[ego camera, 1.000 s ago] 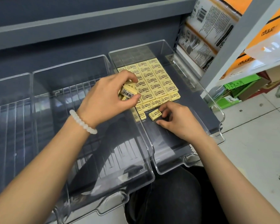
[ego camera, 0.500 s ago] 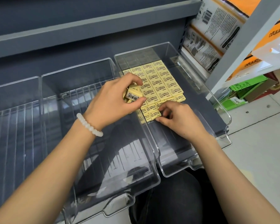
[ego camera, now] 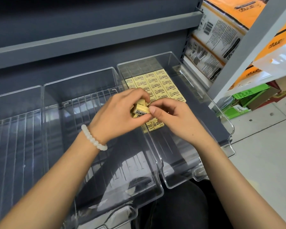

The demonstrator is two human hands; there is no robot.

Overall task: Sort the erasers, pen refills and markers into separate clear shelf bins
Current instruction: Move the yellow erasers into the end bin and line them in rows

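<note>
Three clear shelf bins stand side by side on a dark grey shelf. The right bin (ego camera: pixel 224 116) holds several yellow erasers (ego camera: pixel 158 83) laid flat in tidy rows. My left hand (ego camera: pixel 117 113), with a white bead bracelet on the wrist, grips a small stack of yellow erasers (ego camera: pixel 139 109) above the wall between the middle and right bins. My right hand (ego camera: pixel 175 116) pinches one end of the top eraser in that stack. The middle bin (ego camera: pixel 82 90) and the left bin (ego camera: pixel 15 103) show no stationery. No pen refills or markers are in view.
A grey shelf board (ego camera: pixel 89 40) runs above the bins. To the right stand orange and white packs (ego camera: pixel 221 38) behind a pale upright post (ego camera: pixel 248 52). Green boxes (ego camera: pixel 248 100) lie on the tiled floor. My dark-trousered knee (ego camera: pixel 180 207) is below the bins.
My right hand left the eraser it set at the front of the rows and rose to the stack in my left hand, now pinching its top eraser.
</note>
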